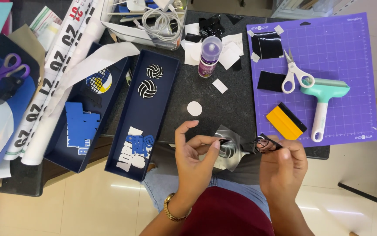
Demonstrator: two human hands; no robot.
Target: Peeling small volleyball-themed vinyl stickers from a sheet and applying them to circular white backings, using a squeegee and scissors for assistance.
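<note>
My left hand (193, 155) pinches a shiny silver backing sheet (231, 148) that carries a black cut design, at the near edge of the dark table (223, 109). My right hand (283, 164) grips a thin black strip of peeled material (265, 144) right next to the sheet. Both hands hover over my lap, just in front of the table edge. A small white paper circle (194, 108) lies on the table beyond my left hand.
A purple cutting mat (350, 39) at right holds white scissors (294, 72), a teal roller (323, 98), a yellow scraper (285, 121) and black squares. A glue bottle (209, 56) stands mid-table. Two navy box trays (164, 94) with cut-outs sit left, beside printed rolls and purple scissors (10, 65).
</note>
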